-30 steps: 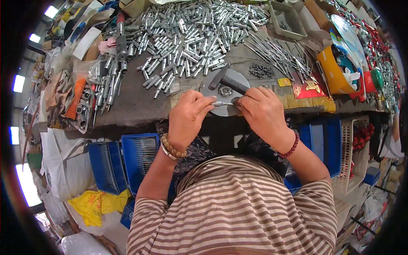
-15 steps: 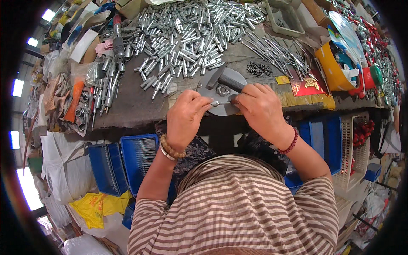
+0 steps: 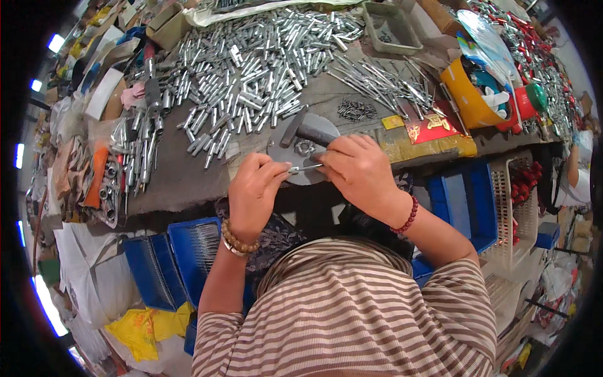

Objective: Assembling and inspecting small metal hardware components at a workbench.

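Sits at a long dark desk (image 3: pixel 173 182), dressed in a brown-and-cream striped shirt (image 3: pixel 352 308). Has a wide, loose heap of metal tubes (image 3: pixel 264 69) spread over the back and middle of the desk. Keeps blue boxes (image 3: pixel 195 245) below the desk edge on both sides, with a pale basket (image 3: pixel 507 207) beside the ones on the right. Has a yellow bucket (image 3: pixel 468 94) tilted near the desk's right end, and to its left a scattered bunch of long metal rods (image 3: pixel 383 81). Has a round grey plate (image 3: pixel 308 174) lying at the front edge, with a hammer (image 3: pixel 314 134) across it, head to the left and handle running toward the right hand (image 3: pixel 364 173). Grasps one end of a thin metal piece (image 3: pixel 308 168) between the fingertips of that hand and the other end with the left hand (image 3: pixel 251 191), holding it roughly level over the near part of the plate. Cannot tell whether the right hand also touches the handle. Has a red packet (image 3: pixel 433 129) to the right, a small pile of dark screws (image 3: pixel 357 110) beyond the plate, and a metal ring (image 3: pixel 305 147) on the plate just below the hammer.
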